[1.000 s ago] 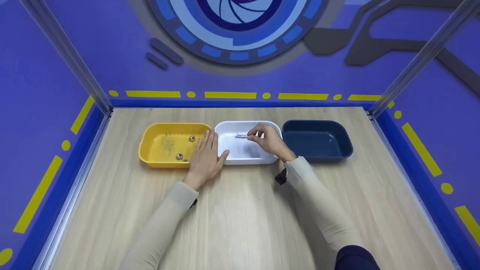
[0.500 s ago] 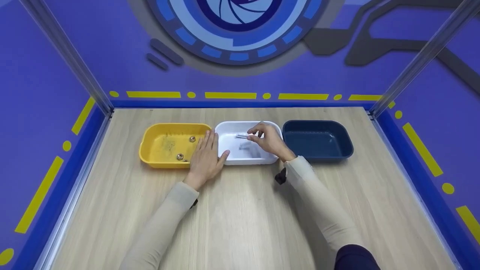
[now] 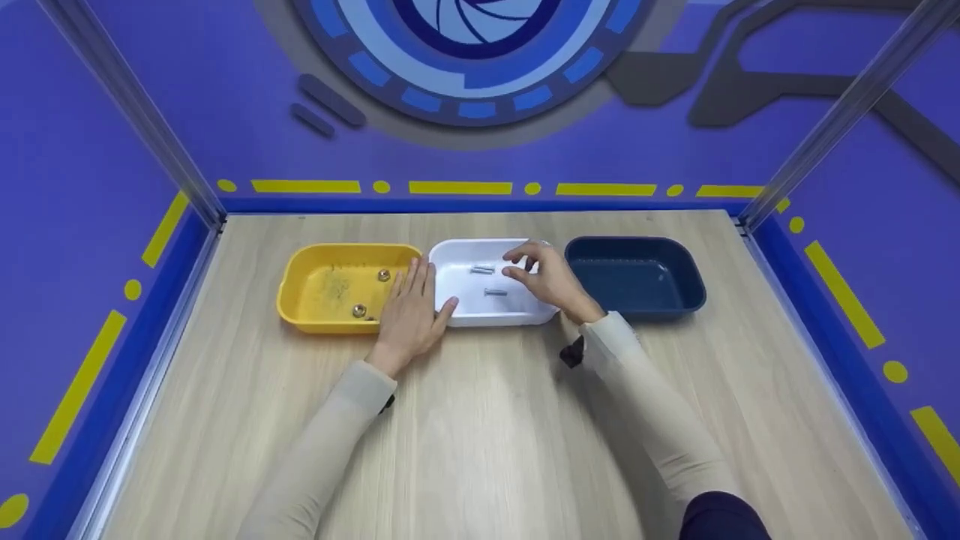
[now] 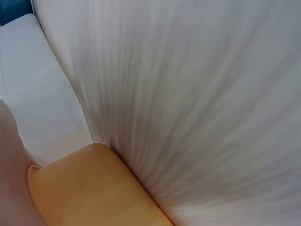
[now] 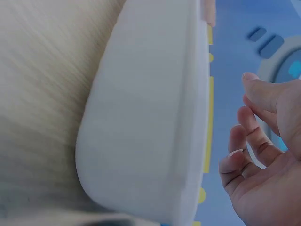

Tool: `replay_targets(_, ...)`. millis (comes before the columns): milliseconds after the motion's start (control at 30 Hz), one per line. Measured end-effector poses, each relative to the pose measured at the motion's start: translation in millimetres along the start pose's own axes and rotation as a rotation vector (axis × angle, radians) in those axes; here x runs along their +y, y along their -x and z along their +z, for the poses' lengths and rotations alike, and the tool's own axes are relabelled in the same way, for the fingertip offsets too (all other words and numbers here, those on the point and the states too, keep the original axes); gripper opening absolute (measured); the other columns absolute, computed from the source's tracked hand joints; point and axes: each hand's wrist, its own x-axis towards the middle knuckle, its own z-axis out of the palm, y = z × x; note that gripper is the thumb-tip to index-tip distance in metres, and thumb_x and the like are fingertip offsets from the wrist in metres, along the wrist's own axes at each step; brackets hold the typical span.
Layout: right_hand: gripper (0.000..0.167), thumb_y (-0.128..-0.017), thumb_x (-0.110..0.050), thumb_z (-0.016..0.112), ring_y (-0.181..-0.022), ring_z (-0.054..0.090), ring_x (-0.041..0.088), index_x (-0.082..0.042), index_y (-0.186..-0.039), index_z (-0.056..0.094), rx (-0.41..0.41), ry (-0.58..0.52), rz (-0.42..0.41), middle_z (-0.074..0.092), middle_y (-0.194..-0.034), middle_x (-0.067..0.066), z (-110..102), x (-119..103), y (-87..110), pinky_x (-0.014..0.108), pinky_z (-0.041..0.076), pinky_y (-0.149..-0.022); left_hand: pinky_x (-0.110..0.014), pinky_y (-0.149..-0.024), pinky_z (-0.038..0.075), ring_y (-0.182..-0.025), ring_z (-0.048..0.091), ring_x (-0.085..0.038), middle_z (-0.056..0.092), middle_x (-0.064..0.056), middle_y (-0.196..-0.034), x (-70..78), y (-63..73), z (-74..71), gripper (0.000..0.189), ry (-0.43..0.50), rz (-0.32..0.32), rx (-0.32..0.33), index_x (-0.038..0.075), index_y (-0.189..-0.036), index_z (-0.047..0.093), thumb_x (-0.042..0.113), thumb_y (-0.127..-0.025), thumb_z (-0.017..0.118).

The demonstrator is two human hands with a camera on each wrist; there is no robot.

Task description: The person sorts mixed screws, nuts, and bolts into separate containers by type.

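Observation:
My right hand [image 3: 546,276] hovers over the right part of the white bin [image 3: 465,319], thumb and fingertips apart with nothing between them; in the right wrist view the same hand [image 5: 263,165] shows its fingers loosely bent. Metal bolts lie on the white bin's floor: one bolt [image 3: 496,292] toward the front, and a bolt [image 3: 482,269] farther back that seems to lie against another. My left hand [image 3: 409,311] rests flat, fingers extended, across the adjoining rims of the white bin and the yellow bin [image 3: 300,327]. Two nuts [image 3: 359,310] show in the yellow bin; its right end is hidden under that hand.
A dark blue bin [image 3: 634,281] stands directly right of the white one, the three bins in a row near the back of the wooden table [image 3: 480,420]. Purple-blue panels [image 3: 480,161] wall in the back and sides, with metal posts at the corners.
My right hand has let go of a bolt it was pinching and drawn slightly right, its thumb and fingers spreading. A bolt now shows nearer the white bin's front. The left hand stays put.

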Motion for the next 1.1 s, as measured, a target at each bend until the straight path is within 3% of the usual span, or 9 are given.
replay_targets(233, 0.022, -0.098, -0.017, 0.080, -0.092, 0.064, 0.026, -0.006, -0.117, 0.080, 0.058, 0.024, -0.013, 0.076, -0.112, 0.015, -29.7, 2.7, 11.2, 0.031, 0.051, -0.076, -0.054, -0.137, 0.014, -0.167, 0.010, -0.036, 0.016, -0.023, -0.178, -1.8, -1.8, -3.6, 0.084, -0.049, -0.005, 0.007, -0.004, -0.168, 0.021, 0.059, -0.113, 0.027)
replay_targets(500, 0.022, -0.097, -0.015, 0.080, -0.084, 0.059, 0.020, -0.003, -0.115, 0.081, 0.149, 0.021, -0.037, 0.073, -0.103, 0.015, -66.0, 10.3, 27.0, 0.028, 0.049, -0.072, -0.054, -0.137, 0.012, -0.167, 0.010, -0.036, 0.019, -0.022, -0.177, -1.4, -1.9, -6.7, 0.080, -0.121, -0.003, -0.004, -0.005, -0.167, 0.023, 0.055, -0.114, 0.023)
replay_targets(667, 0.026, -0.097, -0.015, 0.081, -0.086, 0.059, 0.019, 0.000, -0.118, 0.079, 0.170, 0.040, -0.026, 0.073, -0.105, 0.016, -86.1, 18.3, 38.8, 0.021, 0.047, -0.073, -0.052, -0.137, 0.011, -0.167, 0.011, -0.035, 0.021, -0.022, -0.177, -0.1, -1.0, -5.9, 0.078, -0.135, -0.005, 0.003, -0.005, -0.167, 0.024, 0.052, -0.115, 0.024)
replay_targets(933, 0.030, -0.099, -0.020, 0.080, -0.089, 0.062, 0.019, -0.001, -0.121, 0.078, 0.191, 0.091, 0.024, 0.073, -0.109, 0.013, -110.6, 37.6, 61.4, 0.017, 0.048, -0.074, -0.054, -0.137, 0.013, -0.166, 0.013, -0.038, 0.024, -0.024, -0.175, 12.2, 0.7, -6.9, 0.077, -0.035, -0.015, 0.016, -0.007, -0.164, 0.030, 0.052, -0.114, 0.031)
replay_targets(1100, 0.028, -0.100, -0.020, 0.078, -0.091, 0.062, 0.015, -0.003, -0.122, 0.077, 0.216, 0.113, 0.010, 0.073, -0.110, 0.013, -123.7, 48.0, 73.1, 0.026, 0.053, -0.080, -0.054, -0.137, 0.013, -0.166, 0.015, -0.039, 0.027, -0.020, -0.175, 32.7, 2.1, -9.4, 0.074, 0.028, 0.029, 0.011, -0.002, -0.165, 0.033, 0.052, -0.115, 0.029)
